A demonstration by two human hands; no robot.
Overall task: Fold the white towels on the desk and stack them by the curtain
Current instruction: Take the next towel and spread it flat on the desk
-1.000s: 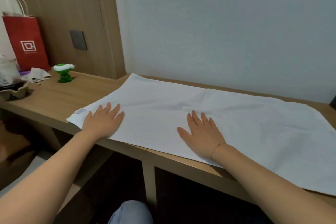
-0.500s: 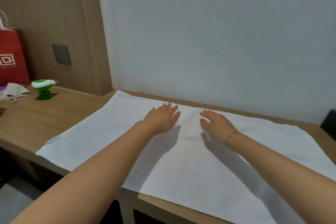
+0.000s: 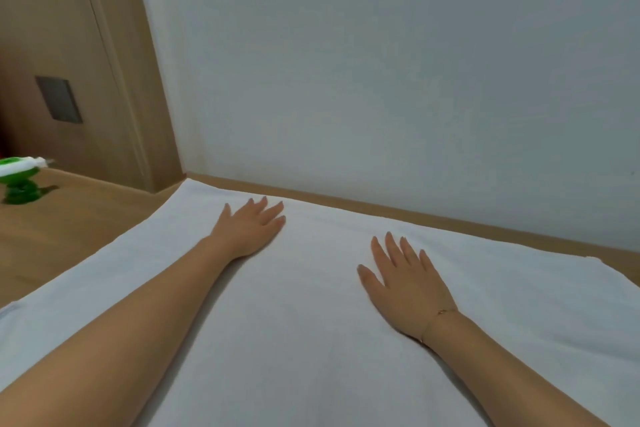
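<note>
On surface [image 3: 86, 218]: towel [image 3: 311, 340] spread flat. Left hand [image 3: 251, 229], right hand [image 3: 403, 282] palm-down, fingers straight, grasping nothing. Smoothing step: press evenly, sweep outward toward edges, clear wrinkles before folding.

White towel [image 3: 311, 340] lies spread flat across the wooden desk [image 3: 69, 218]
</note>
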